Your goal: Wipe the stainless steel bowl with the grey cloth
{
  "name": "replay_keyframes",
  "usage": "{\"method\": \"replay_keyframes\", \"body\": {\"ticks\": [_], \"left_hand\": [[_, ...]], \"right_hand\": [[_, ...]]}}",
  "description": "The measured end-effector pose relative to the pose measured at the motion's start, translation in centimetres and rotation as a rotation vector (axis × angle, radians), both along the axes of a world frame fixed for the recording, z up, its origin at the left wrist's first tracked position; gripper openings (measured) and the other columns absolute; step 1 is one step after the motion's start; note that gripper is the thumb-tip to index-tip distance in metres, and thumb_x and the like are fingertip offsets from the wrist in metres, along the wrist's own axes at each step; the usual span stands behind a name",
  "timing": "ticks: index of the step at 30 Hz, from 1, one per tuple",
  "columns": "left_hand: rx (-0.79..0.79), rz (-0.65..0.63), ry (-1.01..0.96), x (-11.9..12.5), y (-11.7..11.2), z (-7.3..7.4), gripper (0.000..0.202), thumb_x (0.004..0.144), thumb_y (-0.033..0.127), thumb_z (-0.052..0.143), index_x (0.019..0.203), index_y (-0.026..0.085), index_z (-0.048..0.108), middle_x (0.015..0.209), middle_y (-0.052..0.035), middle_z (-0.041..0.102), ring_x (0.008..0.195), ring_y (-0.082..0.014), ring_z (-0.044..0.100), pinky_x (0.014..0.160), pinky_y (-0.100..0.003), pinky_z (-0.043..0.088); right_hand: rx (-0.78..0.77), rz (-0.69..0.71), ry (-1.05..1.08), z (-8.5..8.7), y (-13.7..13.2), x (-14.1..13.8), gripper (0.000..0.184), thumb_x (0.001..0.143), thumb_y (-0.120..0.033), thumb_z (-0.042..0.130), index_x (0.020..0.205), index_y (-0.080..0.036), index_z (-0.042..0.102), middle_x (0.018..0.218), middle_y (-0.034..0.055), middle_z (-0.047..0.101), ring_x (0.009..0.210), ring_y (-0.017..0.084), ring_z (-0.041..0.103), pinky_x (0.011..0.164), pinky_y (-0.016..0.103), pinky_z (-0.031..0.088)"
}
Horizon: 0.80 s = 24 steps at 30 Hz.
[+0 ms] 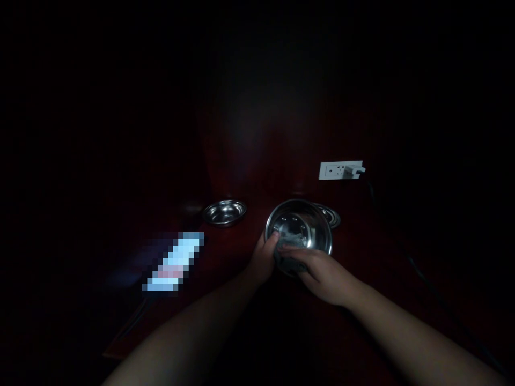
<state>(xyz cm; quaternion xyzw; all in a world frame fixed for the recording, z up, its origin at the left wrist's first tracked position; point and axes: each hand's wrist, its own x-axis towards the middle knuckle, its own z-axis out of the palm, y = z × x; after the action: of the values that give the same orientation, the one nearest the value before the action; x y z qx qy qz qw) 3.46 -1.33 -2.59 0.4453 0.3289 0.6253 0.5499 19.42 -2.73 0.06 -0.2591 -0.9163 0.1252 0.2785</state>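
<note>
A shiny steel bowl point(319, 230) is tilted toward me, its inside showing. My left hand point(263, 260) grips its left rim, with the thumb over the edge and the fingers hidden behind. Reaching over the near rim, my right hand point(322, 271) has its fingers closed on a dark, crumpled cloth point(290, 262) against the bowl's inner side. Dim light blurs the cloth's outline. Behind the bowl on the right, a second round steel dish point(333, 215) is partly covered. A shallow steel dish point(225, 213) stands apart at the left.
A lit phone-like screen point(175, 262), pixelated, is at the left with a cable below it. The dark red surface point(241, 246) has a corner at lower left. A white socket panel point(333, 170) with a plug is at the back right; a dark cable point(418, 268) runs down the right.
</note>
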Motion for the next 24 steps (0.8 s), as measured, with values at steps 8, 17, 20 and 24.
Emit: {"method": "replay_keyframes", "body": {"ticks": [8,17,20,24], "left_hand": [[0.033,-0.168,-0.055,0.6,-0.7,0.3,0.041,0.078,0.042,0.058,0.102,0.010,0.065,0.097,-0.0121,0.070,0.102,-0.0267,0.061,0.097,-0.038,0.039],[-0.029,-0.122,-0.046,0.5,-0.6,-0.4,0.052,0.077,0.043,0.060,0.119,0.012,0.057,0.099,-0.0121,0.070,0.099,-0.0272,0.063,0.095,-0.041,0.041],[-0.023,-0.078,-0.035,0.5,-0.5,-0.5,0.050,0.078,0.043,0.058,0.117,0.012,0.058,0.101,-0.0123,0.069,0.099,-0.0268,0.063,0.093,-0.040,0.043],[-0.015,-0.012,-0.018,0.5,-0.4,-0.5,0.048,0.079,0.043,0.057,0.116,0.013,0.057,0.110,-0.0116,0.067,0.103,-0.0260,0.061,0.093,-0.039,0.043]], "right_hand": [[0.087,-0.064,-0.011,-0.5,0.4,-0.3,0.070,0.062,0.001,0.040,0.130,-0.013,0.049,0.141,0.0099,0.042,0.135,0.020,0.031,0.111,0.044,0.026],[0.207,-0.481,-0.087,0.1,1.7,0.5,0.051,0.074,-0.009,0.043,0.123,-0.006,0.055,0.138,0.0131,0.046,0.128,0.024,0.042,0.111,0.042,0.029],[0.226,-0.555,-0.142,0.3,1.5,0.4,0.045,0.077,-0.012,0.043,0.120,-0.005,0.057,0.134,0.0153,0.050,0.123,0.025,0.048,0.109,0.038,0.032],[0.203,-0.587,-0.227,0.3,1.1,0.2,0.040,0.081,-0.015,0.042,0.114,-0.006,0.061,0.127,0.0164,0.057,0.116,0.027,0.054,0.106,0.038,0.036]]}}
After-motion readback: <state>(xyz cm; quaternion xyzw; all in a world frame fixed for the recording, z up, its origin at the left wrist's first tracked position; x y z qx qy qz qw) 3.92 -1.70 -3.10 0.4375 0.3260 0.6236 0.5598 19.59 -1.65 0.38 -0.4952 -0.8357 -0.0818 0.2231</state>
